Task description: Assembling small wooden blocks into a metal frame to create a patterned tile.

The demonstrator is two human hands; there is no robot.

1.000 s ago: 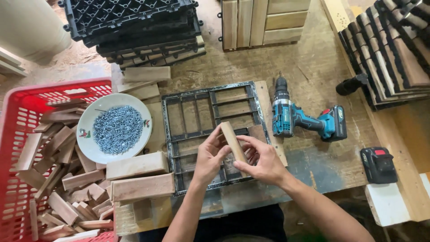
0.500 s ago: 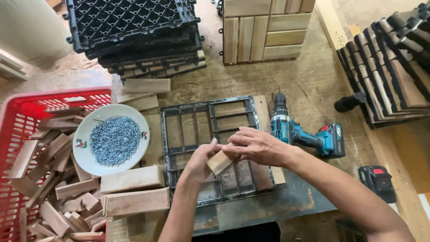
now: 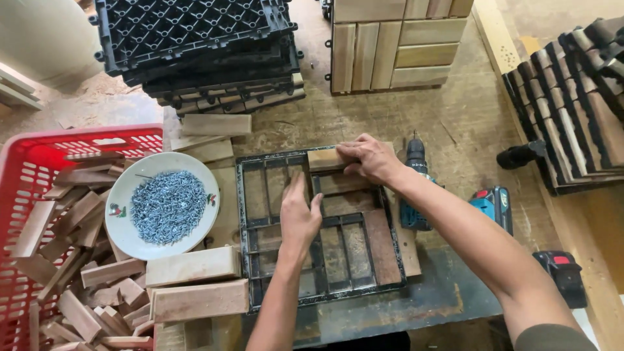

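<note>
Pressing a short wooden slat into the top row of the black metal frame, near its upper right corner. Risks cocking in its slot if pushed unevenly, or pinching fingertips against the frame bars. Right hand reaching forward, fingers curled over the slat's end. Left hand flat on the centre bars, fingers extended, grasping nothing.

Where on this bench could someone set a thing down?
Bare wood lies between the black metal frame jig, the stacked black plastic grids and the finished slatted wooden tile. A dark strip below the jig is free too. It is crowded left, around the white screw plate, loose wooden blocks and red basket.
</note>
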